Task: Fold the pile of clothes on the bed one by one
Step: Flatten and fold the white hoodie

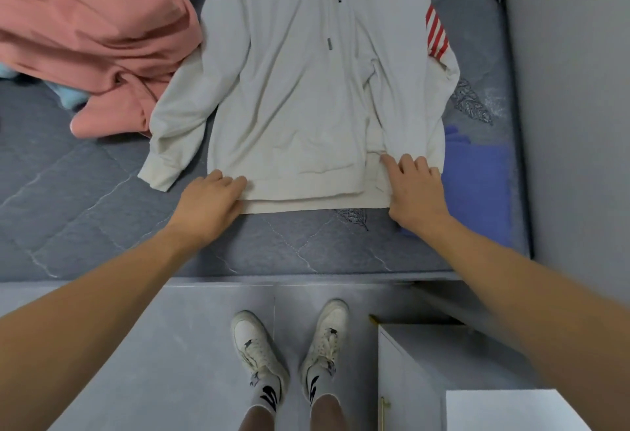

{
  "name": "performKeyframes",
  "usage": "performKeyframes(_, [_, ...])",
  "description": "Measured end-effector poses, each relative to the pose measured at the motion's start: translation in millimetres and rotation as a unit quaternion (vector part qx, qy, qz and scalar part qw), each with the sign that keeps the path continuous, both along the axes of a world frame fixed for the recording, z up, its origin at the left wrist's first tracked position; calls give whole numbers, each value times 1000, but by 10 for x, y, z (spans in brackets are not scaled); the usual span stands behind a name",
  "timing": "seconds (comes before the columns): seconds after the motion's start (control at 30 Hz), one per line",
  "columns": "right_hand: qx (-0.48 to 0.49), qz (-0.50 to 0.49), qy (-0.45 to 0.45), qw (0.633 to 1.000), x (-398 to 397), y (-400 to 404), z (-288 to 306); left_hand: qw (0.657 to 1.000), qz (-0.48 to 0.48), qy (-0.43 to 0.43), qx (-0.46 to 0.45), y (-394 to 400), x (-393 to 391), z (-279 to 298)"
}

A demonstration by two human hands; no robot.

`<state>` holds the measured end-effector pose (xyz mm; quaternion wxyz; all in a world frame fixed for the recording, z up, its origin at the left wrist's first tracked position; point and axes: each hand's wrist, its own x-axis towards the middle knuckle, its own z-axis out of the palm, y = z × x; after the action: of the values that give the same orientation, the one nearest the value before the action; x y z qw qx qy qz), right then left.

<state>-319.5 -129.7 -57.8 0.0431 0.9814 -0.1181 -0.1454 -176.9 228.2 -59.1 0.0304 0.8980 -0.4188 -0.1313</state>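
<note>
Grey quilted bed (102, 192) under a flat white hoodie (300, 89), pink garment (92, 38)

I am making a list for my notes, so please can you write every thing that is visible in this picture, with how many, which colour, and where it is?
hoodie: one, pale grey, laid flat, front up, on the bed, hem toward the person
pink garment: one, pink, crumpled on the bed left of the hoodie
light blue clothes: number unclear, mostly hidden under the pink garment
blue garment: one, blue, on the bed beside the hoodie's right edge
bed: one, grey quilted cover
floor: grey tiles, below the bed
cabinet: one, white, lower right
shoes: two, white, on the floor
left hand: at the hem's left corner
right hand: fingers on the hem's right corner
</note>
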Motion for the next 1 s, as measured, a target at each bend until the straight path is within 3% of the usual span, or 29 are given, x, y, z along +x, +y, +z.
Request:
performKeyframes(0.1, [8,11,-101,995,-66,19,35,998,62,25,-15,184,-33,118])
performKeyframes(0.2, [74,26,-174,982,-151,6,133,987,160,36,-1,387,-65,212])
performKeyframes(0.33, [76,27,-114,990,-295,-33,187,953,302,26,11,519,-42,209])
performKeyframes(0.5, [-7,-70,-91,993,-410,-164,114,966,258,1,-4,446,-13,152])
performKeyframes(0.77, [140,-53,-126,981,-568,-216,153,965,260,34,-30,409,-67,98])
performKeyframes(1.0, [162,-82,-154,971,-753,-396,388,960,275,35,-44,631,-216,296])
